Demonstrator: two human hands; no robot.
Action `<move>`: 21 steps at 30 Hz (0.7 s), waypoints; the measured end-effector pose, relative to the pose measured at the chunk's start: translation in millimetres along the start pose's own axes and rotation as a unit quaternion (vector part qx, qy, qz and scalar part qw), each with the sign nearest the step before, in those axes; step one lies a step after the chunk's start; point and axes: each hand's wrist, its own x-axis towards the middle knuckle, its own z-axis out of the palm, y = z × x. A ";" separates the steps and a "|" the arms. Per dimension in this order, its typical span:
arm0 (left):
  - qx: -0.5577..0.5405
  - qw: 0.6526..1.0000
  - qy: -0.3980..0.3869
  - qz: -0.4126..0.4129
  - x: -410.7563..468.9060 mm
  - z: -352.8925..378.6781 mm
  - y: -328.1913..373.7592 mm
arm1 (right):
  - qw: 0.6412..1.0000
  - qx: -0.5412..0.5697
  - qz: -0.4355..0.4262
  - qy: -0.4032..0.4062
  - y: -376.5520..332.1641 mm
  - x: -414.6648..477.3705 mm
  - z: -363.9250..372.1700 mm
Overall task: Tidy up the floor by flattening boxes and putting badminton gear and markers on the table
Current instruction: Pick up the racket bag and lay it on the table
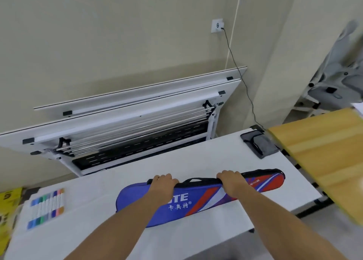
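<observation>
Evidently the left hand (164,182) and right hand (231,181) curl their fingers (168,178) over the far edge of the badminton bag (176,207), flat on the counter (196,161), probably to settle it squarely

Both forearms stretched forward, left hand (164,182) and right hand (231,181) gripping racket bag's (196,200) far edge

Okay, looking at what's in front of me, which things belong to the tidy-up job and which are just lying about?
Part of the job: badminton bag, gripped at its far edge by the left hand and right hand; marker set; white table.
Just lying about: grey pouch at the table's far corner; folded tables against the wall; wooden table; office chair.
</observation>
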 end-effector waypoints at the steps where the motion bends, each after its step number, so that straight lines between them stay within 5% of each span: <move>1: -0.001 1.000 -0.007 -0.015 11.4 -3.1 9.3 | 1.000 -0.004 -0.010 -0.005 14.2 11.8 -0.3; 13: -0.003 0.990 -0.060 -0.128 103.6 -30.2 28.0 | 0.993 -0.054 -0.105 -0.024 85.3 143.2 -16.8; 21: 0.009 0.992 -0.056 -0.114 206.5 -20.1 -25.6 | 0.989 -0.088 -0.119 -0.013 97.4 245.0 -14.1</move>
